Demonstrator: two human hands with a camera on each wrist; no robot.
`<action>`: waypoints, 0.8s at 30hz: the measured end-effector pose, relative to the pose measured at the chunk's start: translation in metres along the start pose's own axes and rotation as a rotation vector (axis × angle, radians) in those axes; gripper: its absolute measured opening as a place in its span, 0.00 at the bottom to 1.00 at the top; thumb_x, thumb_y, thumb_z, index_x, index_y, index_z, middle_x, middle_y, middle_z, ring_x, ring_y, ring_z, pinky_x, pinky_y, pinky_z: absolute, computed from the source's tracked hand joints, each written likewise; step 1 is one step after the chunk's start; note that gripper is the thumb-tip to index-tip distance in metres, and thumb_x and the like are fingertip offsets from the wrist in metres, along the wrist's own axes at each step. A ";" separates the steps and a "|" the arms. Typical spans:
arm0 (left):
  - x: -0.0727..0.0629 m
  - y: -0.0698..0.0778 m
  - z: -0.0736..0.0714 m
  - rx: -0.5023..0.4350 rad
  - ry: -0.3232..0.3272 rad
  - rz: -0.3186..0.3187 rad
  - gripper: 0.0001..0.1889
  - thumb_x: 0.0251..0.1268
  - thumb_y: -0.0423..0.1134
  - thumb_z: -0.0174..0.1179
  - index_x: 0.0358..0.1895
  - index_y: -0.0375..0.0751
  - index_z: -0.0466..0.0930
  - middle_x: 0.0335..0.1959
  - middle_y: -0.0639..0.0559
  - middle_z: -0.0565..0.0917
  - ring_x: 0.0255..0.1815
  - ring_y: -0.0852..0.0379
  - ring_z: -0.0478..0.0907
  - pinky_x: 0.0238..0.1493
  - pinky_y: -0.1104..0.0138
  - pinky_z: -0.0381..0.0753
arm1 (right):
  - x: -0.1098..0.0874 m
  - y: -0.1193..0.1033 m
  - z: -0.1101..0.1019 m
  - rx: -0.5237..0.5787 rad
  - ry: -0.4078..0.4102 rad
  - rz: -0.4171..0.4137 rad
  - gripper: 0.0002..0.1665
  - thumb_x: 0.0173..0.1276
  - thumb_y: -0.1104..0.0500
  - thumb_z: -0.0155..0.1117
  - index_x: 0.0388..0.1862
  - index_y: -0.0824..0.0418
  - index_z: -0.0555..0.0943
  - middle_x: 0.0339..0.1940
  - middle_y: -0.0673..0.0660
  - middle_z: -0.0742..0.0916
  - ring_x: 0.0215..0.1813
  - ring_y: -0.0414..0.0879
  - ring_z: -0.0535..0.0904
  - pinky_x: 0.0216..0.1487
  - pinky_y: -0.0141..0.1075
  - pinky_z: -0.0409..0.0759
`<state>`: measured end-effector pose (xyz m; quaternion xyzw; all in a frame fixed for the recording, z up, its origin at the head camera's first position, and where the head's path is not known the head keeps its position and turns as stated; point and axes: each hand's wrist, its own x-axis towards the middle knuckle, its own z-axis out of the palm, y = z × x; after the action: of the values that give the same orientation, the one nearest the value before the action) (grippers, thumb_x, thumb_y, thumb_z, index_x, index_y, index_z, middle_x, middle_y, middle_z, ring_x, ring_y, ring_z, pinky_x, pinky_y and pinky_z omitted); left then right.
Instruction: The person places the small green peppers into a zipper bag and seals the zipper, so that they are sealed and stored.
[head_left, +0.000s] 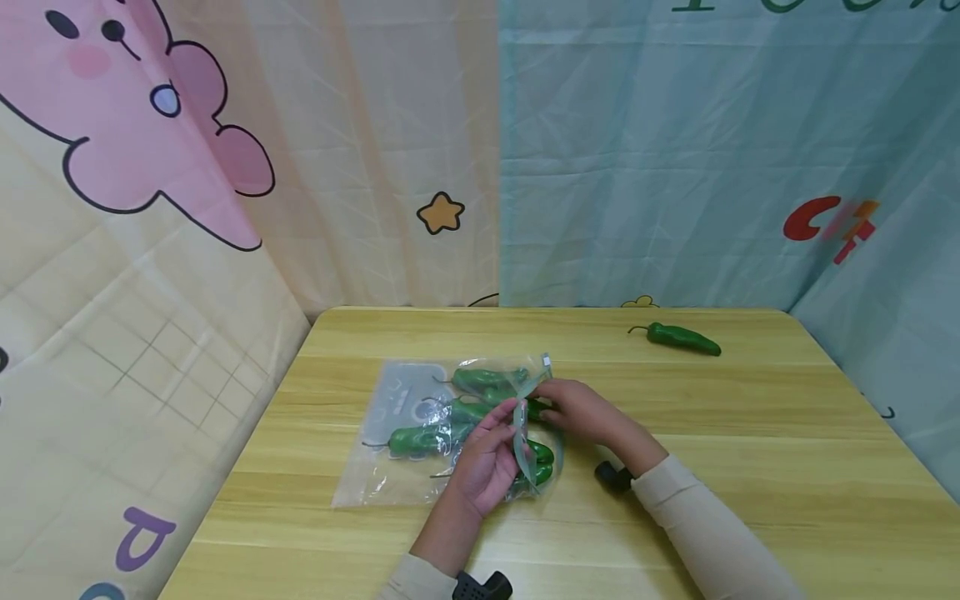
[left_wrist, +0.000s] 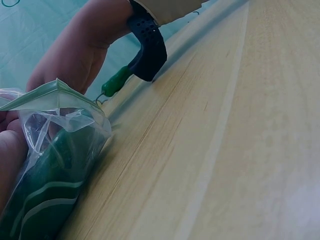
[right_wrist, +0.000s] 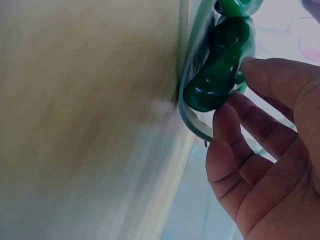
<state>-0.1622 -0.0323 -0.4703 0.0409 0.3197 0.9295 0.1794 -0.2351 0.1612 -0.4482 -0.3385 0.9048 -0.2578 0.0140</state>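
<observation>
green peppers and a clear bag on a wooden table, seen from above and from both wrists. the bag (head_left: 363,483) lies flat on the table (head_left: 825,467), left of its middle, its green-edged mouth facing right and standing partly open. several green peppers (head_left: 420,442) rest inside, roughly side by side, most with stems pointing left (the exact count is obscured by film and fingers). the left hand (head_left: 483,471), palm turned upward, grips the lip of the mouth between thumb and fingers, the fingers only partly bent. the right hand (head_left: 581,410) reaches to the same mouth from the right; its thumb and fingertips, gently curved, pinch the near end of a glossy pepper (right_wrist: 215,80), which lies within the opening, while the remaining fingers are loosely bent. a loose pepper (head_left: 682,338) lies alone near the far edge of the table, to the right and well apart from the bag, its stem toward the left. each wrist carries a dark device (the right one (head_left: 613,477) sits just below the cuff of a pale sleeve (head_left: 705,533)). behind hang a beige cloth (head_left: 360,167) and a blue-green cloth (head_left: 637,150).
</observation>
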 end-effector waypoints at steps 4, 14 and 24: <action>-0.001 0.000 0.001 0.002 0.008 -0.003 0.19 0.72 0.23 0.42 0.51 0.47 0.80 0.57 0.52 0.75 0.44 0.62 0.74 0.40 0.71 0.79 | -0.005 0.002 -0.003 0.044 -0.002 0.029 0.17 0.68 0.67 0.65 0.55 0.60 0.82 0.51 0.53 0.85 0.50 0.47 0.80 0.52 0.44 0.81; -0.001 0.001 0.001 0.002 0.001 0.001 0.19 0.72 0.24 0.43 0.51 0.47 0.80 0.59 0.51 0.74 0.42 0.63 0.75 0.39 0.71 0.79 | -0.016 0.003 -0.008 0.164 -0.037 0.041 0.14 0.70 0.68 0.62 0.53 0.62 0.82 0.47 0.53 0.85 0.46 0.45 0.80 0.48 0.42 0.82; 0.000 0.000 0.002 -0.007 0.006 -0.002 0.19 0.72 0.24 0.43 0.51 0.47 0.80 0.56 0.52 0.75 0.40 0.63 0.74 0.38 0.70 0.78 | -0.014 -0.002 -0.008 0.167 -0.058 0.033 0.16 0.70 0.70 0.59 0.55 0.64 0.80 0.48 0.55 0.84 0.46 0.46 0.79 0.49 0.42 0.81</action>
<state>-0.1623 -0.0312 -0.4690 0.0371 0.3170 0.9306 0.1793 -0.2245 0.1722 -0.4421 -0.3286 0.8849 -0.3221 0.0723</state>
